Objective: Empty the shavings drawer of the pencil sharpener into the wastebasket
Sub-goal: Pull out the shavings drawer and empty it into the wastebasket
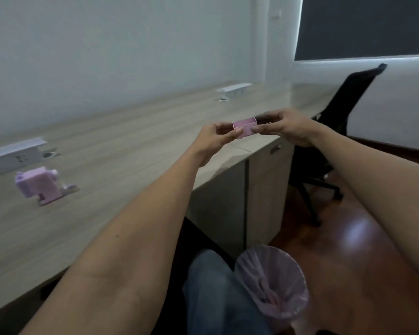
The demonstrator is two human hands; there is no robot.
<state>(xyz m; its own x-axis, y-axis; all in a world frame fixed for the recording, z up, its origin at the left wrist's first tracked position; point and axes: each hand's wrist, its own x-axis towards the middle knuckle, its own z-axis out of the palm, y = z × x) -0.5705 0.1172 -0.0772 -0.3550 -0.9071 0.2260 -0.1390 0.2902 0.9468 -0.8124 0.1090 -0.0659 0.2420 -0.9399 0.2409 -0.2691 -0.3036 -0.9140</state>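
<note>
1. We sit at a long wooden desk (107, 146) that runs from seven o'clock up to one o'clock, both bare arms stretched out over its near edge.
2. A black chair (334, 141) stands at two o'clock, pushed against the desk end, well apart from our hands and not in the way.
3. The bin (271, 284), lined with a pale pink bag, waits on the floor at six o'clock, just beside our knee and well below the hands.
4. The sharpener (42, 184), lilac, rests on the desk at nine o'clock, well apart from its drawer; white socket strips lie behind it and further along at twelve.
5. Our left hand (211, 141) pinches the near-left corner of the drawer between thumb and fingertips.
6. Our right hand (286, 129) pinches the right end the same way, fingers closed on it.
7. The drawer (244, 128), small and pink, is held roughly level, open side up, above the desk edge at centre frame; whether shavings lie inside, we cannot tell.
8. The risk, as we judge it: the drawer is not yet over the bin, so tipping here would scatter shavings on the desk, our lap or the floor. A light two-corner pinch could also let it slip on the way down.
</note>
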